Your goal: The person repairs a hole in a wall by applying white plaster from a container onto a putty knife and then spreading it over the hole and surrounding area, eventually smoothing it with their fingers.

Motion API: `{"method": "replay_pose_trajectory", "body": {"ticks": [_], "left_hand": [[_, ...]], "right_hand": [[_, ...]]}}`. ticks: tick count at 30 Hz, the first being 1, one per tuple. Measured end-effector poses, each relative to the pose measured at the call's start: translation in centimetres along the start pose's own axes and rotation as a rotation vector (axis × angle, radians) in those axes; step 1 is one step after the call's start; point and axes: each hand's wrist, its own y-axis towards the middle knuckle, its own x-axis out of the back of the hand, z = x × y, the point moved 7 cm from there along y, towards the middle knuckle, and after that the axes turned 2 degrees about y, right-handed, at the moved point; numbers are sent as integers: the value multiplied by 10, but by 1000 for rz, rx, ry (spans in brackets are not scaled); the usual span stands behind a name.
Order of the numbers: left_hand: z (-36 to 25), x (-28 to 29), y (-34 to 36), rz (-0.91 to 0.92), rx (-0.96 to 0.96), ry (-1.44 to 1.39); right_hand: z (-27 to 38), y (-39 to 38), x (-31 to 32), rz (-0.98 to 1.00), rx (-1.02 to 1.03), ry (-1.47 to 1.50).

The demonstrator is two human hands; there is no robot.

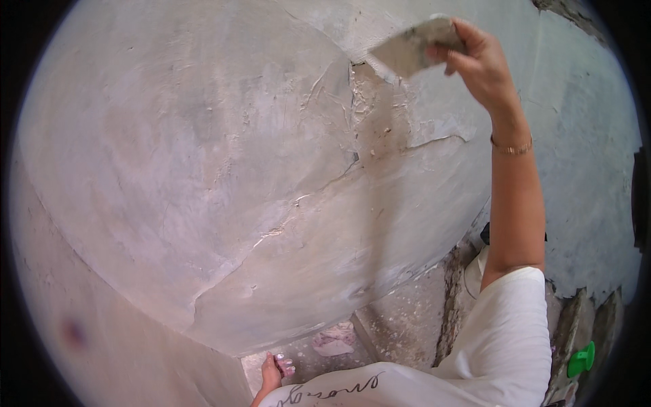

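Observation:
High on the cracked, pale grey plaster wall [156, 149], my right hand [480, 64] is closed on a flat grey-brown scraper plate [413, 49]. My thumb and fingers pinch its right end, and its lower left edge is close to a rough patch [376, 102] where the top coat is gone. I cannot tell whether the plate touches the wall. Down at the bottom edge, my left hand [272, 372] is partly cut off by my shirt. Its fingers look curled, with something pinkish at them that is too small to make out.
A long crack [271, 232] runs diagonally down the wall from the bare patch. Below is a speckled floor ledge [407, 319] with a pale pinkish scrap [334, 339] on it. A green plastic object [581, 359] lies at the lower right. Another wall stands close on the right.

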Motion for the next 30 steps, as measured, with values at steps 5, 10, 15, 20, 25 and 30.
{"method": "replay_pose_trajectory", "body": {"ticks": [5,10,15,20,25,30], "left_hand": [[4,3,-4,-16,3,8],[9,-2,-8,-15,13,-3],[16,-9,-7,-7,10,-13],[26,2,-8,-9,12,-53],[20,9,-19,-45,8,-19],[9,7,-18,-38,-33,12]], "right_hand": [[4,-56,-77,238,2,-248],[10,-30,-77,165,80,-410],[34,25,-26,-104,258,-293],[31,-10,-24,-22,114,-154],[18,-34,-69,117,41,-432],[19,14,-33,-20,131,-385]]}}
